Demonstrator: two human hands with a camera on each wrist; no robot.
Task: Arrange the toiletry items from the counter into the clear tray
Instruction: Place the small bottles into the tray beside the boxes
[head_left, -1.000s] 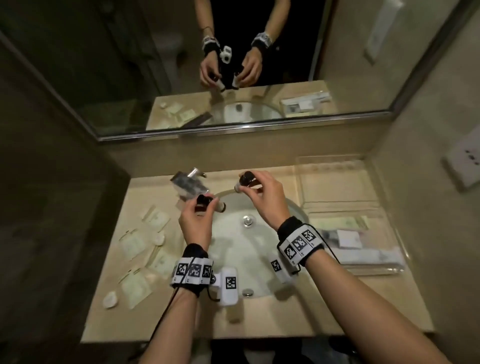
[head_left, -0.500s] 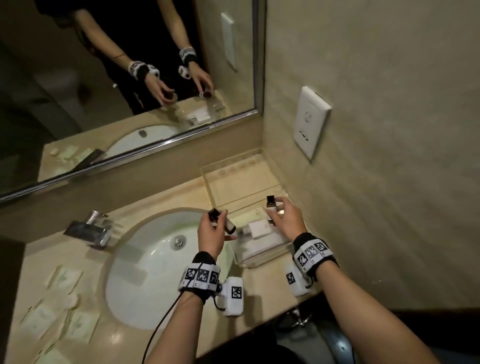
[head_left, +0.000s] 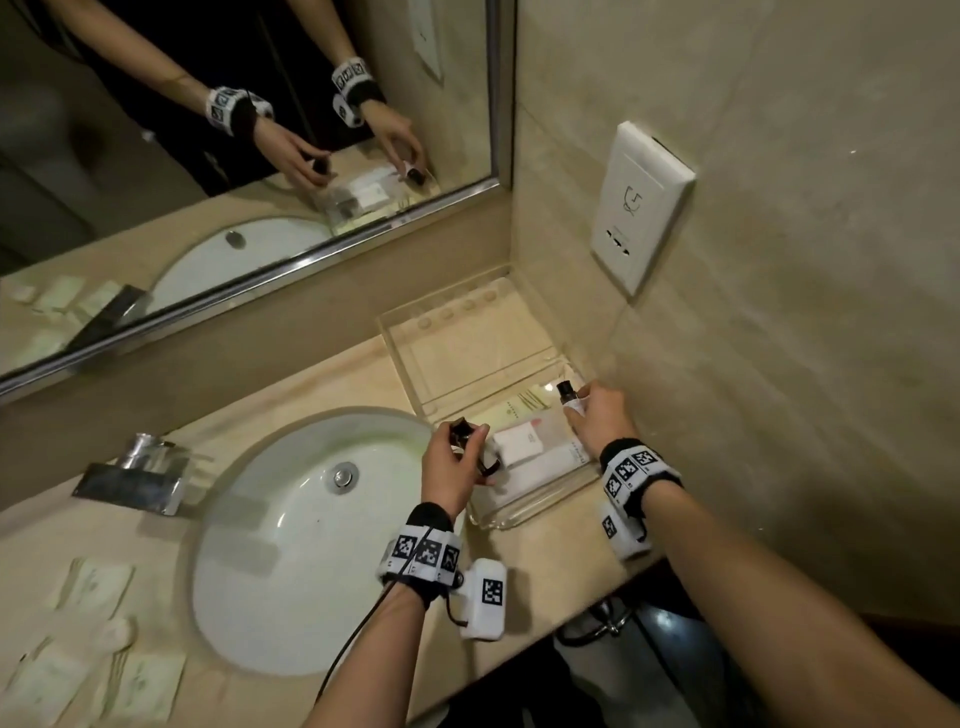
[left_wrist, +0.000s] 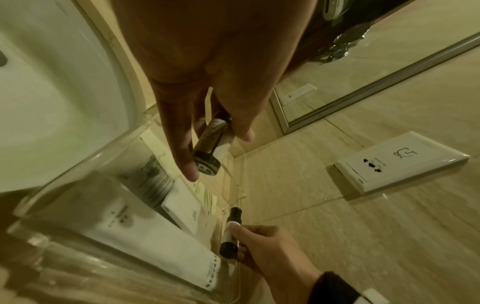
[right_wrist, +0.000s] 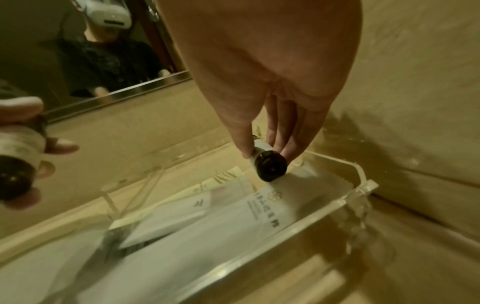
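Head view: left hand at frame centre grasps a small dark bottle, fingers and thumb curled round it, held over the left edge of the clear tray. Right hand, right of centre, pinches a second dark bottle with a white label, cap pointing up-frame, over the tray's right side near the wall.

Left wrist view: left fingers wrap the bottle, its dark base toward the camera, above the tray's contents. Lower centre, the right hand holds the other bottle at the tray's far wall.

Right wrist view: thumb and fingers pinch the bottle, its dark base facing the camera, just above a white tube lying in the tray. Whether the bottle touches the tube, cannot tell. At frame left, blurred, the left hand with its bottle.

Tray sits at the counter's right end in the wall corner, lid or rear section standing open behind it. Inside: the white tube, a white box, a flat pale packet.

Lower left of the head view: pale sachets on the counter, left of the white sink. Chrome faucet at mid-left. Mirror across the top, wall socket upper right.
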